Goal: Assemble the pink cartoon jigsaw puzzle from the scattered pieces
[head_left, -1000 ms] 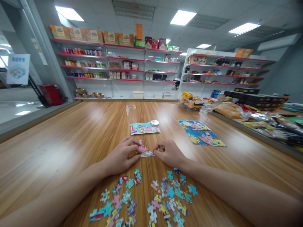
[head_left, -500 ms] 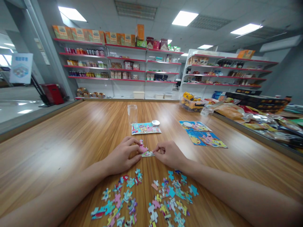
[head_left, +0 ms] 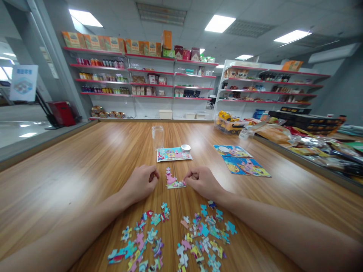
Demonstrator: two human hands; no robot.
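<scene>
Wooden table: I see jigsaw section joined, loose pieces near, unplaced; left hand, right hand curled, grasp unclear.

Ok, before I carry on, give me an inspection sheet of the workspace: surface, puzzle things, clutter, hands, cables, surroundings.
Surface: wood-grain table, with glare patches.
Puzzle things: joined section, roughly L-shaped; loose pieces in two scattered groups nearer the viewer; picture strip beyond the section, a white round lid on it.
Clutter: clear jar behind the strip; two blue picture cards to the right; tub with yellow toys; packaged goods at far right.
Left hand: fingers curled, apart from the section; contents hidden.
Right hand: fingertips at the section's right end; grip unclear.
Cables: nothing seen.
Surroundings: stocked shelves, sign, lit ceiling lights.
</scene>
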